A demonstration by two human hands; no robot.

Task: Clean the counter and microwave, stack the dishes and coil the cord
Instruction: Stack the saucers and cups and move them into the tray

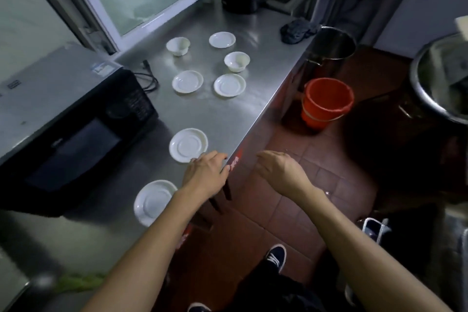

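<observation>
Resting at the desk edge, the left hand lies relaxed, holding nothing, a saucer at its eleven o'clock; the right hand hangs loose at three o'clock.

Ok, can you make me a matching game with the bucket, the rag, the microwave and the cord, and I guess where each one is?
Things:
1. orange bucket
2. dark rag
3. microwave
4. black cord

Places:
A. on the counter, just behind the microwave
B. on the tiled floor beside the counter
C. at the counter's left side, near the window
D. at the counter's far right edge

Pairs: 1-B, 2-D, 3-C, 4-A
</observation>
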